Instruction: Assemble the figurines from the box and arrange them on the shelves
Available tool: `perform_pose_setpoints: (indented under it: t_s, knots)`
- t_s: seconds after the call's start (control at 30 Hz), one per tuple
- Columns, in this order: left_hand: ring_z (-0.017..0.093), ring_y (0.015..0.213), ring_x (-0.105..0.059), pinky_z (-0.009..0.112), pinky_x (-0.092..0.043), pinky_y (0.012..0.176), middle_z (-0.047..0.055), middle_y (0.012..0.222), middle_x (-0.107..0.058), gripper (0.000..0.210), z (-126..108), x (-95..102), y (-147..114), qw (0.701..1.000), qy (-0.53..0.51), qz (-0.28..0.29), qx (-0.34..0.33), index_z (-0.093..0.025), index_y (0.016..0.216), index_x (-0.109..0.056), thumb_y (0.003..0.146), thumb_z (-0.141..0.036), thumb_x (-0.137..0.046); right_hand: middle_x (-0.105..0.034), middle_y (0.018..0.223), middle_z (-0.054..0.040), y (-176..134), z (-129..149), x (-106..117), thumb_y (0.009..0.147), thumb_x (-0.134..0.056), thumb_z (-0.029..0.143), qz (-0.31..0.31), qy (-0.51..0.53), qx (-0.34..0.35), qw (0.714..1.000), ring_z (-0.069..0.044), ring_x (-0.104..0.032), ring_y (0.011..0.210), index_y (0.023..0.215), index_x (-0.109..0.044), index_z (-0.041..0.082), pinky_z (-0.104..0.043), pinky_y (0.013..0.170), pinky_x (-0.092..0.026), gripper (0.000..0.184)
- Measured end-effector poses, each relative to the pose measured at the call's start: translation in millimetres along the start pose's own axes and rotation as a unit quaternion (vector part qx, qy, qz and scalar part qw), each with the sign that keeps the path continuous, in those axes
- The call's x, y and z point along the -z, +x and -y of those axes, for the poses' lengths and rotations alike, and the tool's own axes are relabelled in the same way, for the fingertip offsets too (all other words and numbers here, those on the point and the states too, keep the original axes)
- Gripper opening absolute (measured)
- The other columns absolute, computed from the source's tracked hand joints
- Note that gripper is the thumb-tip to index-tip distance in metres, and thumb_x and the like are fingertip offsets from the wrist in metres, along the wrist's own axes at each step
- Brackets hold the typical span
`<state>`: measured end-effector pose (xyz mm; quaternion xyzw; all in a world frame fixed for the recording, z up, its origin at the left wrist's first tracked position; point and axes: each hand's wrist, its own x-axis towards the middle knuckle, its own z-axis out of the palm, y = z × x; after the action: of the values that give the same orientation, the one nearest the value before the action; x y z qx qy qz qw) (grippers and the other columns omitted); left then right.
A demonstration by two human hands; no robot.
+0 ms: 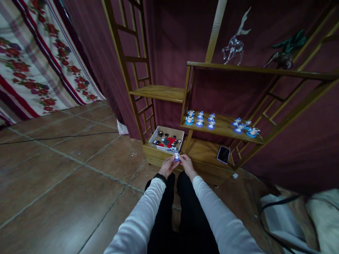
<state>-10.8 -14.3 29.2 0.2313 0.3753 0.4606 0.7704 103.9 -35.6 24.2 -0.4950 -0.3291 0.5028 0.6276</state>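
Between my two hands is a small purple-and-white figurine (177, 156) on a round purple base, held upright. My left hand (168, 165) grips it from the left, fingers closed at its base. From the other side my right hand (186, 163) pinches it. Just beyond the hands sits an open cardboard box (153, 140) with several red and black figurines (169, 141) inside. On the shelf (222, 126) above and to the right, several similar purple figurines (211, 121) and blue-based ones (189, 118) stand in two groups.
A phone or tablet (224, 154) lies on the lower shelf at the right. Higher up, a clear deer ornament (234, 47) and a dark sculpture (286, 51) stand on the top shelf. A cable (60, 137) crosses the tiled floor, and bags (286, 218) lie at the lower right.
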Motion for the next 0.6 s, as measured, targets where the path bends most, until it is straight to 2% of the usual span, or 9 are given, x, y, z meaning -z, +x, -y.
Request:
perform_pose_setpoints:
  t_s: [0.2, 0.47, 0.6]
  knots:
    - [0.014, 0.069, -0.065, 0.032, -0.053, 0.076, 0.005, 0.071, -0.067, 0.006, 6.3, -1.0, -2.0, 1.0, -0.013, -0.01, -0.019, -0.013, 0.076, -0.059, 0.073, -0.015, -0.064, -0.064, 0.072, 0.0008, 1.0, -3.0, 2.6, 0.06, -0.065, 0.041, -0.008, 0.019, 0.016, 1.0, -0.013, -0.056, 0.068, 0.073, -0.062, 0.019, -0.025, 0.063, -0.044, 0.025]
    - [0.015, 0.077, -0.066, 0.035, -0.05, 0.083, 0.005, 0.078, -0.069, 0.019, 6.2, 0.0, -7.0, 0.996, -0.034, 0.043, -0.063, -0.013, 0.081, -0.06, 0.065, -0.007, -0.07, -0.067, 0.078, 0.0, 3.1, -3.1, 4.8, 0.056, -0.067, 0.027, 0.015, 0.046, 0.055, 0.997, -0.015, -0.059, 0.075, 0.076, -0.065, 0.019, -0.028, 0.073, -0.045, 0.021]
    - [0.014, 0.08, -0.065, 0.032, -0.049, 0.085, 0.004, 0.08, -0.068, 0.017, 3.8, -0.3, -9.0, 0.995, -0.03, 0.035, -0.086, -0.013, 0.077, -0.061, 0.064, -0.008, -0.071, -0.068, 0.083, -0.002, 3.2, -2.2, 5.1, 0.055, -0.069, 0.027, 0.022, 0.048, 0.044, 0.998, -0.017, -0.06, 0.079, 0.077, -0.065, 0.019, -0.031, 0.076, -0.046, 0.024]
